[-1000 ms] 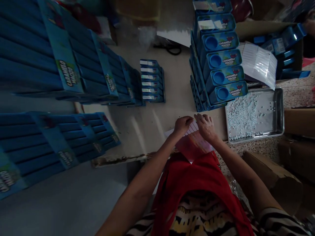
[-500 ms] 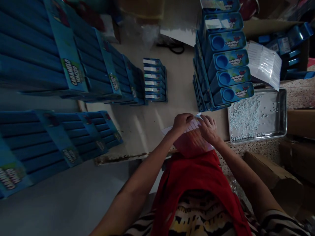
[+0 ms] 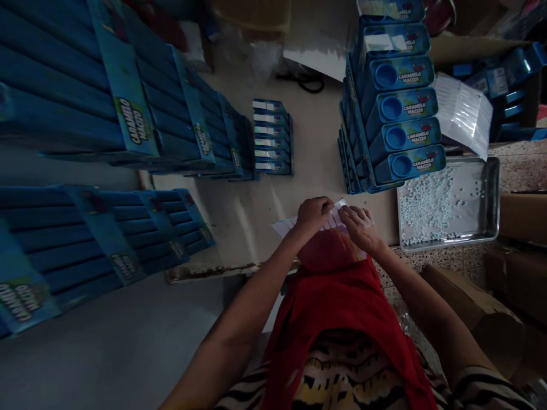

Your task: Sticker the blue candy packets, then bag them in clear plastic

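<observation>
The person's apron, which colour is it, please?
Red; the apron shows best in the head view.

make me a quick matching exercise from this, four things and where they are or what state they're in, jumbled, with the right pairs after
Things
1. reddish sheet with white strips
2. metal tray
3. apron
4. black loop-handled tool

Places and states
A. red, worn by the person
B. lying on the table, beyond the hands
C. with small pale balls spread in it
D. held by the left hand and right hand

Right pairs
1-D, 2-C, 3-A, 4-B
</observation>
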{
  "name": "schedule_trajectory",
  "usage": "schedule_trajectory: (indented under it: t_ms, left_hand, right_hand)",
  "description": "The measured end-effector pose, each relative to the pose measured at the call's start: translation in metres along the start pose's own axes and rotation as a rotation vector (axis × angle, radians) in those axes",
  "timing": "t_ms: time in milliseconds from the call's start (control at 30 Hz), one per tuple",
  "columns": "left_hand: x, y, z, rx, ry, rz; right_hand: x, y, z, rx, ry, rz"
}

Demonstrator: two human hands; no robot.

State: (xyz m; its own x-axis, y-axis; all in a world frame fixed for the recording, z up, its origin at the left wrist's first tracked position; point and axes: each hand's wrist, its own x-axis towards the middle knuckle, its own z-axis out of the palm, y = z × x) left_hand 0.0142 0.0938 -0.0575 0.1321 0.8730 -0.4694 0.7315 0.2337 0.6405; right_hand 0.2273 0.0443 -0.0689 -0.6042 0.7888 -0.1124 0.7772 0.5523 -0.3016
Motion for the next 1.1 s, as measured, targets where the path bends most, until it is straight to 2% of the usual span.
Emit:
schedule_trajectory:
  t_ms: [233,367,500,633,767,900,1100]
  left_hand:
    - [-0.004,0.006,-0.01,0.061,-0.066,0.073]
    - [-0.009,0.012,-0.011,0.137,-0.069,0.133]
    - [-0.013,0.014,-0.01,0.19,-0.03,0.099]
    - [-0.014,0.011,-0.012,0.184,-0.003,0.094]
    - [-0.013,0.01,-0.013,0.111,0.012,0.104]
    - [-0.009,0.009,-0.009,0.029,0.037,0.136]
    - [-0.004,0.005,-0.007,0.056,0.045,0.163]
  right_hand:
    - [0.004,-0.004,-0.01,-0.016,0.103,0.047]
    - [0.016,-0.004,-0.021,-0.023,0.055,-0.004]
    - [0.016,-0.004,-0.023,0.004,0.026,-0.031]
    - [0.007,-0.009,-0.021,0.034,0.023,-0.028]
    - [0.004,-0.014,-0.021,0.009,0.083,0.013]
    - [0.007,-0.016,-0.02,-0.007,0.105,0.031]
    - [0.015,-0.012,-0.027,-0.021,0.085,0.061]
